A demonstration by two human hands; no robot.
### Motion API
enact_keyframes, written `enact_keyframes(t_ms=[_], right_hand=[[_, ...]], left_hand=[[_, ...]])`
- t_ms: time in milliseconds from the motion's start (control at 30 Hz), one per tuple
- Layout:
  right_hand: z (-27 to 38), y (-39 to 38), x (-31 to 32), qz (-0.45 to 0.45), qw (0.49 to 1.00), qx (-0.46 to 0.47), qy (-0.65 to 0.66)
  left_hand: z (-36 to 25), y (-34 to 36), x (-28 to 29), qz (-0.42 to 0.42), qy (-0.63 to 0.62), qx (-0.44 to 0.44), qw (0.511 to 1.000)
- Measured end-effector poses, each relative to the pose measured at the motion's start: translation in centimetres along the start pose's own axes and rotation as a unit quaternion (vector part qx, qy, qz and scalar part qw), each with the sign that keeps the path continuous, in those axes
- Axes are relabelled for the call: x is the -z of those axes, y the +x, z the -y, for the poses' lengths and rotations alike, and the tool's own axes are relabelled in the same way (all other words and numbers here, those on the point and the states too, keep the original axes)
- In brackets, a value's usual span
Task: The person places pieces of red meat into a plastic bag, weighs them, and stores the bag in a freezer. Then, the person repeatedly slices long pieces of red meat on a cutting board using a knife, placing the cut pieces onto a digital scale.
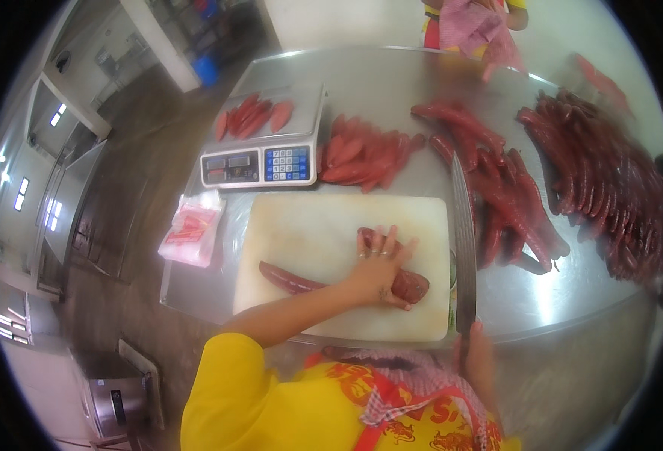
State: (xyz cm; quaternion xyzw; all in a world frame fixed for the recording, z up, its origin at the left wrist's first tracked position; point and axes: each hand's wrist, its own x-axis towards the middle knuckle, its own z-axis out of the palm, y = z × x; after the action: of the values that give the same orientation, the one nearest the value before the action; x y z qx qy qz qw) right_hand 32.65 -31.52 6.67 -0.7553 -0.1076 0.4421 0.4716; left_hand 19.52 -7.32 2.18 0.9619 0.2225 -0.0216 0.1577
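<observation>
My left hand (379,272) lies over dark red sausage (411,286) on a white cutting board (331,214), fingers spread across it and thumb on the near side. A blunt, cut-looking end shows to the right of the hand. Farther left, a tapered length of sausage (290,279) runs under my left forearm; whether it joins the part under my hand cannot be seen. Beside the board's right edge, my right hand (479,355) is closed round the handle of a long knife (464,248). The blade points away from me.
Behind the board stands a digital scale (258,167) with sausage pieces (252,116) on it. Cut pieces (365,152) are heaped beside it, with whole sausages (497,188) and a large pile (602,180) rightward. A plastic pack (194,228) lies left. Another person (473,26) stands across the table.
</observation>
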Motion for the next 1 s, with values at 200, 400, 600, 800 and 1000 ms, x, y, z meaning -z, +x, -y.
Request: enact_keyframes(t_ms=[200, 400, 600, 800, 1000], right_hand=[[-1.3, 0.7, 1.1, -0.032, 0.999, -0.013, 0.032], [-0.9, 1.5, 1.1, -0.052, 0.997, -0.030, 0.045], [-0.2, 1.7, 0.3, -0.054, 0.995, -0.048, 0.063], [1.0, 1.6, -1.2, -0.047, 0.997, -0.053, 0.017], [0.7, 1.0, -1.5, -0.052, 0.998, -0.027, -0.030]], left_hand=[[0.8, 4.9, -2.5, -0.125, 0.017, -0.285, 0.950], [3.3, 8.5, -0.9, -0.109, 0.015, -0.155, 0.982], [6.8, 9.0, 3.1, -0.090, -0.049, -0.012, 0.995], [10.6, 11.9, 9.3, -0.158, 0.036, -0.039, 0.986], [11.9, 10.4, 13.9, -0.193, -0.031, -0.063, 0.979]])
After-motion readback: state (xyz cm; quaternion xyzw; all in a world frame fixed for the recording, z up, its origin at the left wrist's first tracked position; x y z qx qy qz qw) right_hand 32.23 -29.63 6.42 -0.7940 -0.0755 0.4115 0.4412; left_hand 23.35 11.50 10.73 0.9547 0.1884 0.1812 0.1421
